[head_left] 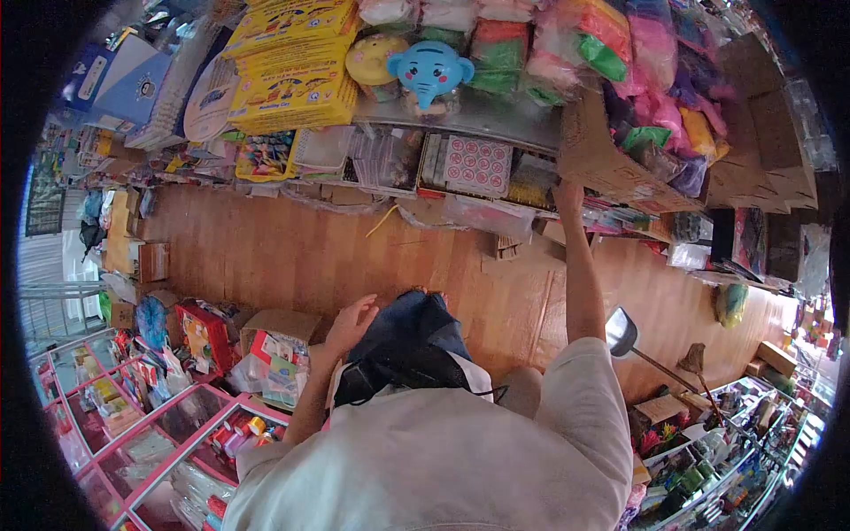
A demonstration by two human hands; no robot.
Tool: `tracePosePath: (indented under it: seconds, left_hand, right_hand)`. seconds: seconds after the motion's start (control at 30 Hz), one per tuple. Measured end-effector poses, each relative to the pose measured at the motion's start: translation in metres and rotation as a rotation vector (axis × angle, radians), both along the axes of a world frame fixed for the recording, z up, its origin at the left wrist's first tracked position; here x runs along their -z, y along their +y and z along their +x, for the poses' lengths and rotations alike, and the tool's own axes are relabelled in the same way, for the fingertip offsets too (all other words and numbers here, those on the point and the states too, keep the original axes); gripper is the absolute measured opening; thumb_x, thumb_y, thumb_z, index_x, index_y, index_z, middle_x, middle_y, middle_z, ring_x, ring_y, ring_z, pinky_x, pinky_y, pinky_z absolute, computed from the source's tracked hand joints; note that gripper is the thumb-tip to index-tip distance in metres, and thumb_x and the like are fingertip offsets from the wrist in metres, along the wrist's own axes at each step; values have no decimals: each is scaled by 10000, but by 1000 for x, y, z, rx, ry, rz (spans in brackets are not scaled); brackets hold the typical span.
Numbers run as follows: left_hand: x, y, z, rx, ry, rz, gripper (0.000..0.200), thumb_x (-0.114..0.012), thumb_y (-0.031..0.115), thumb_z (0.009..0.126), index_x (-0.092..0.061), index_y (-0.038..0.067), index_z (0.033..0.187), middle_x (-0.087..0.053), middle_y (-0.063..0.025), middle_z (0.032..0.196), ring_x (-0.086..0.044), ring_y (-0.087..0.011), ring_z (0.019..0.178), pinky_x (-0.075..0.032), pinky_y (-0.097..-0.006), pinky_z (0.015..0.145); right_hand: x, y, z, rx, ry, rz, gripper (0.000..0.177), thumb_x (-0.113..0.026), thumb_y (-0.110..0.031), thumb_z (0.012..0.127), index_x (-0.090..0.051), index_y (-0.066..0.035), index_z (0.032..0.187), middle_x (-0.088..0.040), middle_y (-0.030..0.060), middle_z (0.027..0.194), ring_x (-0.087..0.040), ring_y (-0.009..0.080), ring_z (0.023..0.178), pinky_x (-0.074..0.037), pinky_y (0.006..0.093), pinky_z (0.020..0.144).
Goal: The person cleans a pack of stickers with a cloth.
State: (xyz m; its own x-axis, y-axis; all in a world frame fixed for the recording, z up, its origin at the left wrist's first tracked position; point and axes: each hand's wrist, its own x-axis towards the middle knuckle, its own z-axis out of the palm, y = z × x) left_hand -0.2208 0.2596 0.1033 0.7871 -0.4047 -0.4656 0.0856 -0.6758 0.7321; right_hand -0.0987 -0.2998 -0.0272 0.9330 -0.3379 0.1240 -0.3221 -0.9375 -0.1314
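Right hand (567,196) up at full stretch of the arm, laid against the front edge of a crowded shelf. Fingertips lost among the goods there, so cannot tell whether spread, curled or gripping anything.

Just left of that hand, a flat clear plastic packet (491,214), glossy, contents unreadable. Just right of it and above, a brown cardboard box (598,155) with a ragged open top, stuffed with soft pink, green and purple bags (651,44); touching the hand or only beside it, hard to say.

Left hand (351,323) wide, fingers loosely spread, nothing held, at the left edge of a dark blue fabric bag (416,332). Pressing the cloth or merely brushing it, not clear. Bag crumpled and folded, black along the near side, its lower part hidden behind the white shirt (443,460).

Farther from the right hand, to its left along the shelf: a white card of round red stickers (478,164); above that, 1 blue elephant-head toy (431,71) beside 1 round yellow toy (372,57); farther left again, a stack of flat yellow printed boxes (292,66), print too small to read.

Between the 2 hands, bare brown wooden plank floor (292,257). Left of and below the left hand, a pink-framed glass counter (177,425), cut off by the dark rim of the lens.
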Motion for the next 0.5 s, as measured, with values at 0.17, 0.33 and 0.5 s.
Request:
tracePosePath:
  seconds: [0.17,0.33,0.5]
  left_hand:
    - [-4,-6,7,-32,51,-30,389,-527,288,914,-540,1,1176,-605,-184,1133,-583,-310,1048,-443,-372,899]
    - [-4,-32,30,-76,-95,-118,382,-568,265,897,-548,-15,1157,-612,-178,1122,-579,-312,1057,-442,-366,903]
    - [23,-120,117,-160,-274,-462,468,-639,284,858,-509,-37,1172,-593,-211,1120,-593,-282,1043,-474,-340,866]
  right_hand:
    - [-16,10,-1,91,-74,-52,356,-650,-262,754,-615,-64,1048,-622,192,1015,-611,385,890,-522,443,711]
    - [-60,42,-20,176,-50,305,458,-669,-257,777,-530,-40,1156,-548,227,1149,-521,399,1057,-457,437,861]
    - [-75,118,-104,128,-562,447,340,-681,-135,772,-567,-9,1067,-568,217,1016,-529,410,985,-440,442,842]
